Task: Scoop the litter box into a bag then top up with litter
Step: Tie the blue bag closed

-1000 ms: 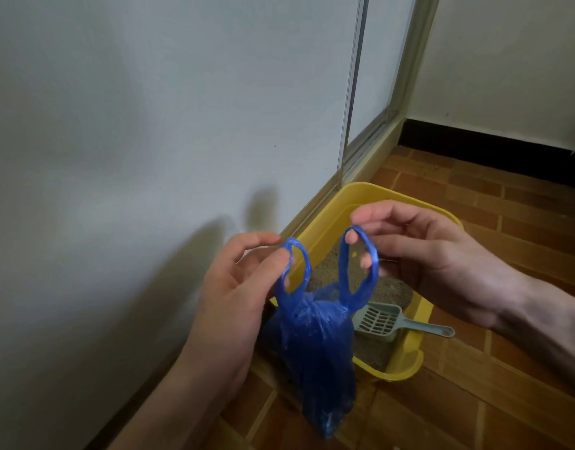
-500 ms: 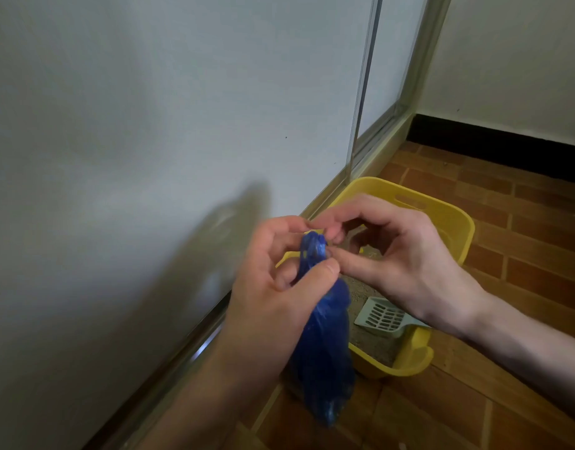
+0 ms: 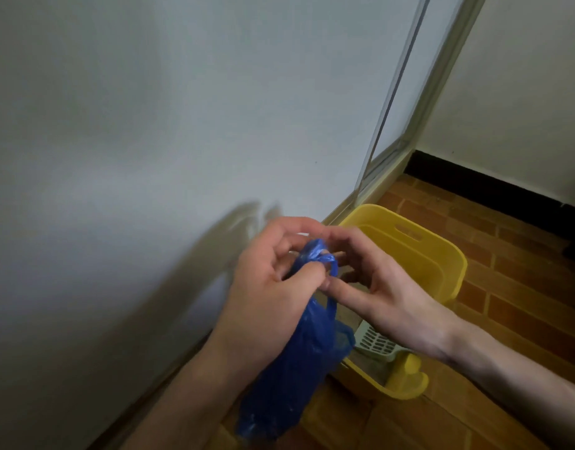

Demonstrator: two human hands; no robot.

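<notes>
A crumpled blue plastic bag (image 3: 292,378) hangs above the brown brick-tile floor (image 3: 520,280), its handles pinched by the left hand (image 3: 273,287) and right hand (image 3: 377,287); both hands' fingers curl round the plastic. Just beyond, a pale green slotted scoop (image 3: 377,344) lies inside the yellow plastic litter box (image 3: 442,254) by the wall.

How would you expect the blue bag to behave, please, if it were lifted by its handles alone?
The bag would probably stay floppy: its thin film is crumpled and sags below both hands, left and right. It likely carries some weight, since the bottom hangs full and the handles stretch thin. The glossy plastic may be slippery, so a knot seems safer than a pinch.
</notes>
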